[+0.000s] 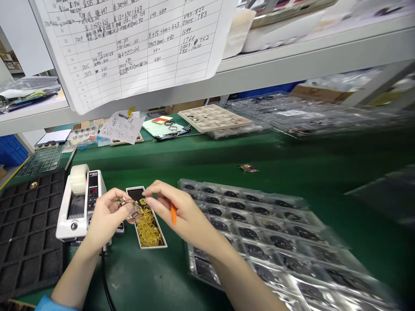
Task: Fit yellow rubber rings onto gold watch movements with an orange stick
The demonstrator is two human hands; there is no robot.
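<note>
My left hand (pixel 105 218) is closed on a rose-gold watch case (pixel 132 210), gripped between thumb and fingers over the left edge of a narrow white box (pixel 164 242). Inside that box lies a heap of thin yellow rings (pixel 148 229). Just right of the watch case is my right hand (pixel 171 207), thumb and index finger brought close together. An orange stick-like tool (pixel 173 213) is tucked in that hand, and most of it is hidden. Whether the right fingertips also pinch something small, I cannot tell.
A white tape dispenser (pixel 73 220) stands left of the box, beside a black compartment tray (pixel 30 242). To the right are clear plastic trays (pixel 269 224) of dark round parts. Another rose-gold part (pixel 249 168) lies farther back. A handwritten sheet (pixel 136 56) hangs from the shelf (pixel 285 60).
</note>
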